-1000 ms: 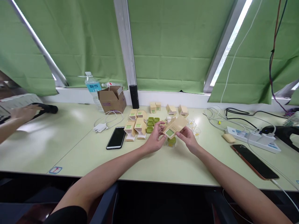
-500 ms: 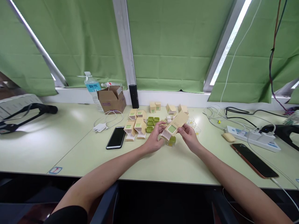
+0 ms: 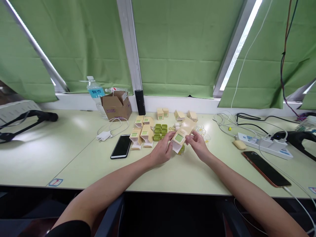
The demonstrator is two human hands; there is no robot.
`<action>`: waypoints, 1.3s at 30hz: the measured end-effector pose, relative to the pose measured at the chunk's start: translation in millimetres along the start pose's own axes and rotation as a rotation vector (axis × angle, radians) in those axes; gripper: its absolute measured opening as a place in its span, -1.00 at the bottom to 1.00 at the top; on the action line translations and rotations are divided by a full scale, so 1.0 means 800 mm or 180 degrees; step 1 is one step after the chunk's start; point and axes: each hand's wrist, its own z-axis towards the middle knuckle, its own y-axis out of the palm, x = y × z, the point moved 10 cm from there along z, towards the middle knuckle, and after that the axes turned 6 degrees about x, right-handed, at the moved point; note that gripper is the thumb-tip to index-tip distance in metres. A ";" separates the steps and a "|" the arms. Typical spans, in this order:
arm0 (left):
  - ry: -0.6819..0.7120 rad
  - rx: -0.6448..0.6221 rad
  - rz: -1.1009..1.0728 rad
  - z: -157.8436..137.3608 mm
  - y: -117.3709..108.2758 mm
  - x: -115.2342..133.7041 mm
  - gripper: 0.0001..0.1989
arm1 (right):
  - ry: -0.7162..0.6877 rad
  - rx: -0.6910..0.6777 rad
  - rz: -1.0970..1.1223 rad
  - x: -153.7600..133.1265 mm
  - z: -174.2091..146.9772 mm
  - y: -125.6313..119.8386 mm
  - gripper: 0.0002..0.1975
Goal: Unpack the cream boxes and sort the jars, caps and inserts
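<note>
Between my two hands is a small beige cardboard box (image 3: pixel 181 134) with a green square on its face, tilted above the table. My left hand (image 3: pixel 163 149) grips its left edge, and my right hand (image 3: pixel 199 147) pinches its right side. A green container with a clear part (image 3: pixel 182 150) stands just beneath, partly covered by the box. To the left of my hands are several green containers (image 3: pixel 157 130) in a cluster. Farther left, several similar beige boxes (image 3: pixel 147 133) stand with flaps open. White pieces (image 3: pixel 177 125) and clear lids (image 3: pixel 206 137) lie behind and right of the box.
More beige boxes (image 3: pixel 179 115) stand at the back. A black phone (image 3: pixel 121 146), charger (image 3: pixel 104 135), brown carton (image 3: pixel 116 107), water bottle (image 3: pixel 97 95) and black cylinder (image 3: pixel 140 102) are leftward. On the right lie a power strip (image 3: pixel 265 145), tangled cables and another phone (image 3: pixel 266 169).
The box in my hands has turned more upright and its panels look more bent into shape. My right hand has shifted slightly left along it. The whole view has shifted a little.
</note>
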 end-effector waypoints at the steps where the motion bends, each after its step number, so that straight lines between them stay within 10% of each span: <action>1: -0.0013 0.0015 0.0071 0.000 -0.001 -0.002 -0.55 | 0.0018 0.0023 0.0017 0.002 0.000 0.000 -0.40; 15: -0.0134 -0.0135 0.0103 -0.001 0.008 -0.010 -0.21 | 0.0194 -0.0002 -0.0005 0.003 -0.001 0.004 -0.39; 25: -0.0635 -0.0055 -0.0060 0.006 -0.001 -0.024 -0.62 | 0.0387 0.0217 0.0197 0.005 -0.003 -0.005 -0.42; 33: -0.0954 0.0093 0.0100 0.009 -0.007 -0.042 -0.58 | 0.0431 0.0211 0.0104 0.010 -0.002 -0.006 -0.39; 39: -0.1208 0.0823 -0.0115 0.020 -0.044 -0.050 -0.57 | -0.0607 0.0222 -0.0966 -0.022 -0.012 -0.002 -0.46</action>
